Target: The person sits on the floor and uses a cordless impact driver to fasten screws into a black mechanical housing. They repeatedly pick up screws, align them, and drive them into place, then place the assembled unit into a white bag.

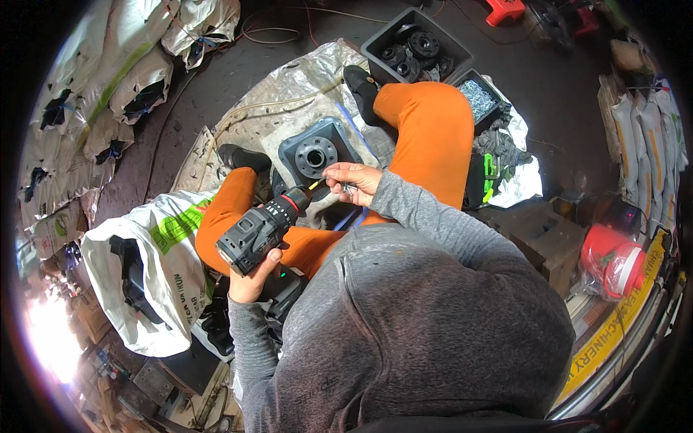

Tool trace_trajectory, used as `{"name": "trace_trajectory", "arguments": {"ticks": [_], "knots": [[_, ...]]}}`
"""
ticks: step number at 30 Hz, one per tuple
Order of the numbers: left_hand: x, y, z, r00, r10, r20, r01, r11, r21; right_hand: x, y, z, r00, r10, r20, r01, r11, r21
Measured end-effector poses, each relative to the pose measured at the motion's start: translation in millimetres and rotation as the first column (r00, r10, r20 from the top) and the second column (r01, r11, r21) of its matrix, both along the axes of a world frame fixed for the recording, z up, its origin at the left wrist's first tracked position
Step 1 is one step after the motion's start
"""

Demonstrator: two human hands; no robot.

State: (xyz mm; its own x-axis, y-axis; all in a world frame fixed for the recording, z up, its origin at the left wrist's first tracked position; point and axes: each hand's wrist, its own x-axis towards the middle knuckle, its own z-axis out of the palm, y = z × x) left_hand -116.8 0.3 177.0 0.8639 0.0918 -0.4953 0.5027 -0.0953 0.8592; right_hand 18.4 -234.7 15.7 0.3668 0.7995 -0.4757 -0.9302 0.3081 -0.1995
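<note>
Hub (315, 143) in bin (346, 136). From hub: drill (253, 232) at seven o'clock; sack (182, 281), eight; crate (444, 45) with parts (423, 45), half past one.

Hands, two: one left hand (254, 281) and one right hand (355, 180); power driver (256, 232), one; round flange (301, 157), one; grey square tub (341, 137), one. Dark shoes (363, 94), two; orange trouser legs (437, 137), two. Bins, two: one larger grey bin (460, 63), with at least three dark round parts (424, 45), and one smaller bin (491, 114) of silver fasteners (475, 98), too numerous to count.
</note>
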Motion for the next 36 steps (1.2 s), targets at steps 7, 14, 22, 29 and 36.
{"name": "trace_trajectory", "arguments": {"ticks": [7, 14, 22, 29, 36], "knots": [[2.2, -2.6, -1.8, 0.999, -0.021, -0.033, 0.022, 0.999, 0.046, 1.4, 5.6, 4.1, 0.996, -0.004, -0.088, 0.005, 1.0, 0.011], [10.5, -10.5, 10.5, 0.997, -0.069, -0.029, 0.072, 0.989, 0.129, 3.8, 3.2, 3.9, 0.995, 0.085, -0.055, -0.088, 0.994, -0.065], [22.6, -22.7, 7.3, 0.99, -0.139, 0.028, 0.13, 0.967, 0.219, 13.2, 9.7, 6.3, 0.99, 0.09, -0.108, -0.108, 0.978, -0.177], [39.8, -10.9, -0.6, 0.991, -0.116, 0.061, 0.084, 0.917, 0.39, 28.3, 7.7, -30.7, 0.987, -0.089, 0.133, 0.154, 0.755, -0.637], [76.6, -10.0, -14.9, 0.991, -0.009, -0.136, 0.069, 0.894, 0.443, 27.2, 38.7, -80.1, 0.872, 0.232, 0.43, 0.282, 0.481, -0.83]]}}
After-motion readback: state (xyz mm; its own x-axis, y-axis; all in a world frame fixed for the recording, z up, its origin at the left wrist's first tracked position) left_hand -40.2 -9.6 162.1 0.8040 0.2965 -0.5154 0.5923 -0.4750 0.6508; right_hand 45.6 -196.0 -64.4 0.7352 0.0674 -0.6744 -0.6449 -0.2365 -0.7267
